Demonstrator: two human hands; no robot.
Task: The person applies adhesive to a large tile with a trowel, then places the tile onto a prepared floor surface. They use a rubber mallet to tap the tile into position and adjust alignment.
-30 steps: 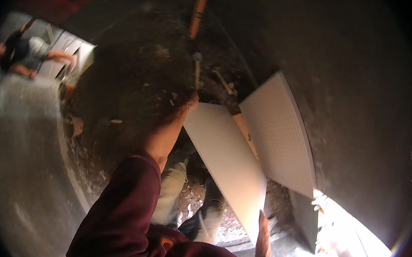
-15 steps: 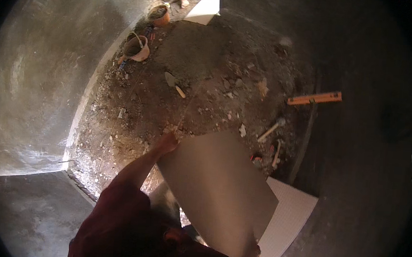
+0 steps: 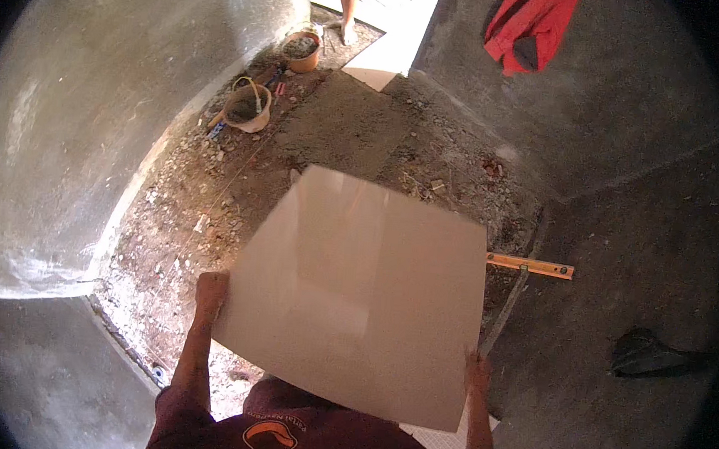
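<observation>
A large, smooth beige floor tile (image 3: 354, 299) is held up in front of me, tilted, with light reflecting off its face. My left hand (image 3: 211, 292) is closed on its left edge near the lower corner. At the right edge my right hand (image 3: 477, 371) grips it low down, its fingers partly behind the tile. The tile covers much of the rubble floor beyond. Below it a strip of another tile with a gridded back (image 3: 442, 444) shows by my right forearm. The tip of a trowel (image 3: 295, 176) peeks out past the far left corner.
Two buckets (image 3: 248, 110) of grey material stand along the left wall. A patch of smoothed mortar (image 3: 346, 123) lies ahead. An orange spirit level (image 3: 532, 267) rests at the right. Red cloth (image 3: 533, 28) hangs on the far wall. Another person's legs (image 3: 348, 11) show at the doorway.
The tile has been raised and turned, so its face is squarer to me. My right hand has come up along its right side. The view has shifted, bringing the red cloth in.
</observation>
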